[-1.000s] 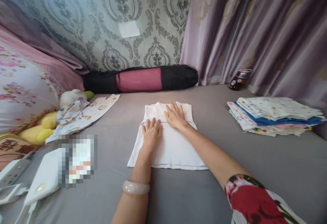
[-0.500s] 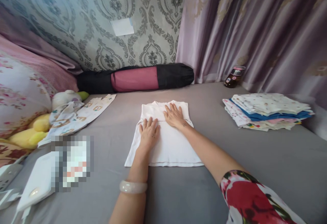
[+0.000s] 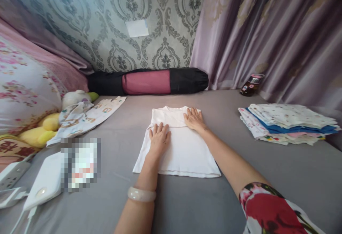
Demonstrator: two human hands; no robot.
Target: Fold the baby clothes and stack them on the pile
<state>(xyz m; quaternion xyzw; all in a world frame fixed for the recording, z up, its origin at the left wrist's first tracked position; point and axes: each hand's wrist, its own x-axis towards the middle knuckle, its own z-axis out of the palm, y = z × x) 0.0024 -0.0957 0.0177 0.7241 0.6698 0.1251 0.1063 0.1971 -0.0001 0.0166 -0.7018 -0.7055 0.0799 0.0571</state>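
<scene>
A small white shirt (image 3: 184, 152) lies flat on the grey sheet in front of me, its neckline facing the wall and its hem toward me. Its upper part shows a crease running across below the neck. My left hand (image 3: 159, 139) rests flat on the shirt's left side, fingers spread, with a pale bangle on the wrist. Palm down, my right hand (image 3: 195, 120) presses on the upper right corner of the shirt, fingers stretched out. Neither hand grips anything.
Folded clothes (image 3: 294, 120) are stacked at the right, with a dark bottle (image 3: 251, 85) behind. A black and pink roll (image 3: 146, 82) lies along the wall. To the left are a patterned garment (image 3: 88, 118), plush toys (image 3: 40, 132), a white power bank (image 3: 48, 177) and a power strip (image 3: 13, 173).
My right hand has slid outward to the right over the shirt's upper part. The left hand stays in about the same place on the cloth. The whole view has shifted slightly.
</scene>
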